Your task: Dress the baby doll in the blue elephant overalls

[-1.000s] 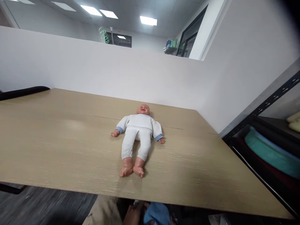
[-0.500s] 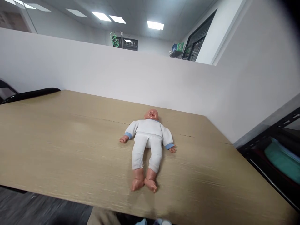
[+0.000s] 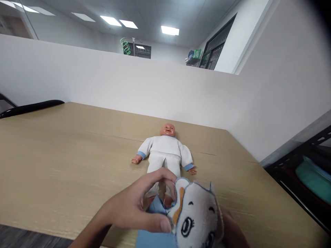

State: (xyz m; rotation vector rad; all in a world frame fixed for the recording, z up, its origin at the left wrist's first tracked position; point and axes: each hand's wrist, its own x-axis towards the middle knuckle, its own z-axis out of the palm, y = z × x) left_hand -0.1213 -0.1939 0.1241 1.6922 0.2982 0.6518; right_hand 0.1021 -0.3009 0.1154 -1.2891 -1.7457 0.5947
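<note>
Thumb and fingers of the left hand (image 3: 139, 206) form a wide arch, the upper fingers curled over against the edge of a white cloth piece (image 3: 198, 210); whether they pinch it cannot be told. The left forearm rises from the lower left, wrist bent slightly, with the thumb pointing right in front of light blue fabric (image 3: 155, 239) just below the white piece. From the lower right comes the right hand (image 3: 232, 229), mostly hidden behind the cloth, so its grip cannot be told either. The white piece, raised near the table's front edge, carries a stitched cartoon face with dark eyes and brows, and an orange strip (image 3: 179, 206) on its left side. Beyond the hands a doll (image 3: 167, 146) in white clothes with blue cuffs lies on its back on the wooden table (image 3: 77, 165), head toward the pale partition (image 3: 129, 89); its lower legs show through the arch of the left hand. At the right, a black rack (image 3: 287, 162) holds a turquoise item (image 3: 312, 179), blurred. Past the partition, a small shelf (image 3: 192, 62) bears a green pack (image 3: 197, 53), its markings too small to read.
</note>
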